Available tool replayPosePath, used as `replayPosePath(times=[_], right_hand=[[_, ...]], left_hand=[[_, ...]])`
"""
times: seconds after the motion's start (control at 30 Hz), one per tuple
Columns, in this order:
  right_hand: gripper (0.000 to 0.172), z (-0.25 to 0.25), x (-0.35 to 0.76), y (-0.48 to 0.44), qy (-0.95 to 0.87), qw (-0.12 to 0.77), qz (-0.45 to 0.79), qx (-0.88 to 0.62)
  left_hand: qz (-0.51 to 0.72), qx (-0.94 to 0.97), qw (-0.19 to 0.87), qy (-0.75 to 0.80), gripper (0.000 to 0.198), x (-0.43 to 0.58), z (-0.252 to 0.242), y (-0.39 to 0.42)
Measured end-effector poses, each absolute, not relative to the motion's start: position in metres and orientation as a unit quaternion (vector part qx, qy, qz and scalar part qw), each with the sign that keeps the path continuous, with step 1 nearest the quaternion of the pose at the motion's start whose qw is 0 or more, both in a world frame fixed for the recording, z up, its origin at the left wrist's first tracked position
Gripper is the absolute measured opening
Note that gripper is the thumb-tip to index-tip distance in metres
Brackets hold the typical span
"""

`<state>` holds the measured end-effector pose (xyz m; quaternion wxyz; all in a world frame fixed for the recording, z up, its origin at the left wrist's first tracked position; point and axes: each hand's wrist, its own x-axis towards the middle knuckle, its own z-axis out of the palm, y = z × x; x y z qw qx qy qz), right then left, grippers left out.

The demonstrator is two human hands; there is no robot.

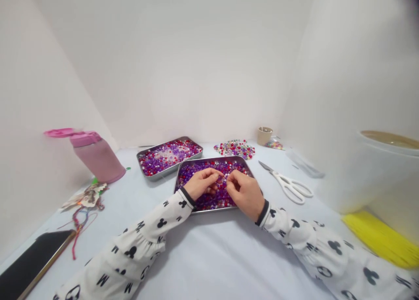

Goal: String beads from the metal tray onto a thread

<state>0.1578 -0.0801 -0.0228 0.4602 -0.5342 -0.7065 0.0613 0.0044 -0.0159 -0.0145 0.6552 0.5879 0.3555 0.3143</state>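
Both hands are over the nearer metal tray (214,210), which is filled with purple, red and clear beads (193,171). My left hand (203,183) has thumb and index finger pinched, pointing right. Facing it, my right hand (246,194) is also closed in a pinch, its fingertips almost meeting the left ones above the beads. Whatever lies between the fingertips is too small to make out. Behind and to the left stands a second metal tray (157,176) of similar beads, set at an angle. A loose pile of mixed beads (235,149) lies behind the nearer tray.
White-handled scissors (290,186) lie to the right. Behind them are a small paper cup (264,136) and a bag of beads (275,143). On the left are a pink bottle (96,156), tangled threads (78,221) and a phone (36,260). A large white bucket (386,173) and yellow strands (381,236) sit far right.
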Motion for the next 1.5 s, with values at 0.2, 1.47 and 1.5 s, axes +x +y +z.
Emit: replayPosePath(times=[0.2, 1.47, 1.5], right_hand=[[0.013, -0.023, 0.158, -0.079, -0.704, 0.460, 0.056, -0.538], [0.013, -0.020, 0.161, -0.081, -0.693, 0.477, 0.111, -0.529], [0.013, -0.019, 0.162, -0.081, -0.687, 0.485, 0.115, -0.529]], left_hand=[[0.313, 0.593, 0.650, 0.356, 0.035, 0.004, -0.014, -0.016], [0.406, 0.697, 0.479, 0.347, 0.027, 0.009, -0.009, -0.022], [0.418, 0.700, 0.464, 0.346, 0.027, 0.009, -0.009, -0.023]])
